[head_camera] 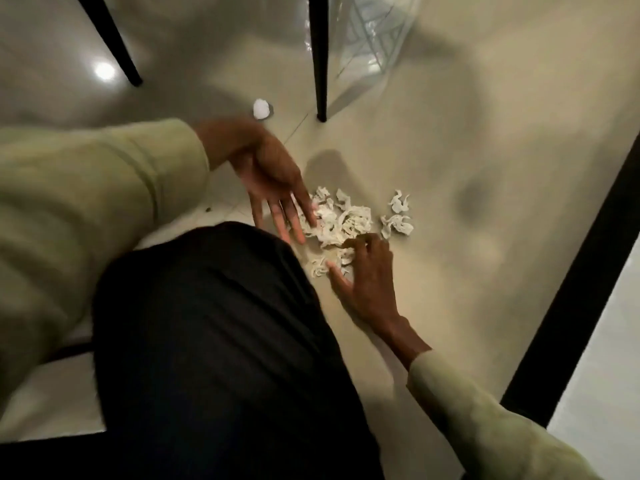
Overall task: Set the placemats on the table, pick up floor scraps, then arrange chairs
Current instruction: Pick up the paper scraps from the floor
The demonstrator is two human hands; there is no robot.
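The left hand [270, 181] is spread flat and open, palm turned up and toward the right, its fingertips touching the left edge of a pile of crumpled white paper scraps [341, 221] on the pale tiled floor [467, 140]. The right hand [363, 282] reaches in from the lower right with fingers loosely apart, thumb and curled fingertips resting on the near edge of the pile, gripping nothing firmly. The pile has no clear long axis; it is an irregular heap whose pieces are too tangled to count. Two separate scraps [398, 216] lie just beside it on the right, one behind the other, and one small white ball of paper [261, 109] sits well apart, farther back. Two dark chair legs [318, 57] stand beyond, the nearer one upright, the other slanted. A black-clothed knee [214, 323] fills the foreground.
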